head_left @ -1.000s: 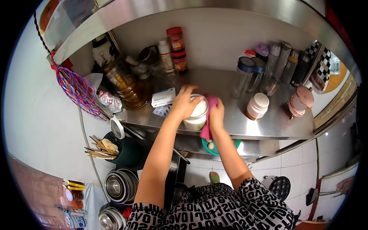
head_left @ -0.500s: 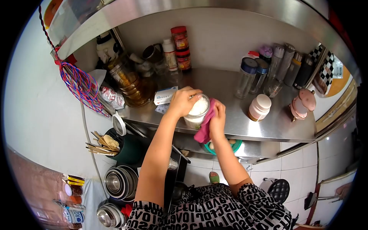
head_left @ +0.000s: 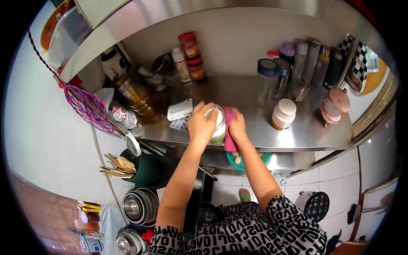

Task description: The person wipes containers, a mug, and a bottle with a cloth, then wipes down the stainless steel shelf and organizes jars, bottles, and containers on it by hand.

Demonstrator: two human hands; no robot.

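Observation:
A clear jar [head_left: 219, 130] with white contents and a green lower part is between my hands, over the front of the steel shelf. My left hand [head_left: 203, 122] wraps round its left side and top, the fingers curled over the rim. On the other side, my right hand [head_left: 236, 127] presses a pink cloth [head_left: 230, 135] against the jar. The cloth's lower end hangs down past the shelf edge. To the left of the jar lie a white and blue box [head_left: 180, 110] and a silver blister pack [head_left: 180, 124].
A white-lidded jar [head_left: 284, 114] and a pink pot [head_left: 335, 107] stand to the right. Glass bottles [head_left: 265, 83] are at the back right, red-lidded jars [head_left: 189, 44] at the back left. A green basket [head_left: 260, 160] sits below; a chopstick holder [head_left: 146, 168] is at lower left.
The jar has shifted slightly left and down and looks more upright, both hands moving with it. My left hand covers more of its top. The view has turned a little.

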